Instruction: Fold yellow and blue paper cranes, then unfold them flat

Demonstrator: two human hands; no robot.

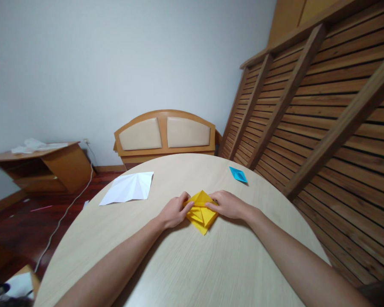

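Observation:
A partly folded sheet of yellow origami paper [202, 216] is held over the near middle of the round table [192, 273], one corner pointing toward me. My left hand [176, 209] grips its left side, the thumb lying on top of a fold. On the opposite side my right hand [228, 204] pinches the paper, thumb on the upper layer and fingers behind it. Several creased flaps show between the two thumbs. The fingers under the paper are mostly hidden.
Creased white paper [128, 188] lies at the table's left, and a small blue folded paper [238, 174] at the back right. Beyond the table stands a headboard [164, 130]. A slatted wooden frame [294, 111] leans along the right. A cable [64, 216] runs over the floor at left.

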